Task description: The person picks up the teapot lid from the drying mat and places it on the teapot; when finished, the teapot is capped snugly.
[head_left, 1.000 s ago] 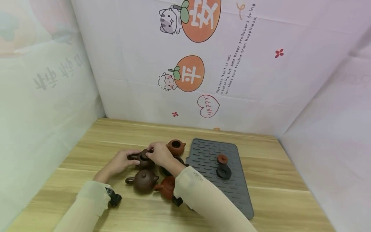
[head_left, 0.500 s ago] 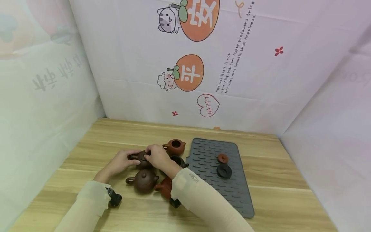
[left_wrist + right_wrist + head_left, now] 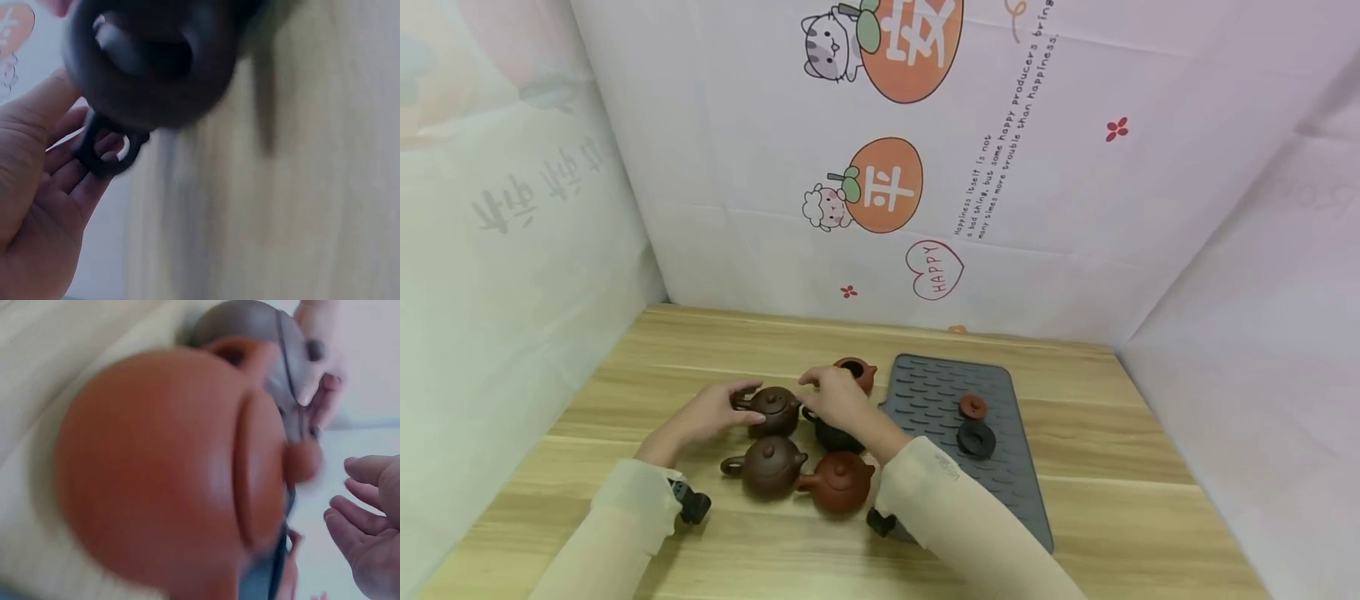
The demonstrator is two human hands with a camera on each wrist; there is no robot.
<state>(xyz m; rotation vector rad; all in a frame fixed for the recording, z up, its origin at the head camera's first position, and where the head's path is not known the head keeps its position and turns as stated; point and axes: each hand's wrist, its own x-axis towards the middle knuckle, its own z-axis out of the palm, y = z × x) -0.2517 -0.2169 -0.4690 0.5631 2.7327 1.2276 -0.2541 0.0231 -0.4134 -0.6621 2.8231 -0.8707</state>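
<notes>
My left hand holds the back dark brown teapot at its handle side, thumb in front; its lid is on. In the left wrist view the hand is around a dark handle. Just right of that pot, my right hand hovers over the black teapot and partly hides it. In the right wrist view this hand has loosely bent fingers with nothing between them.
A lidded brown teapot and a lidded red teapot stand in front. Behind the right hand is a lidless orange-brown teapot. A grey mat on the right bears a red lid and a black lid.
My right hand has let go of the back brown teapot's lid and moved right. That lid, tilted earlier, now sits on the pot. My left hand stays at the handle side.
</notes>
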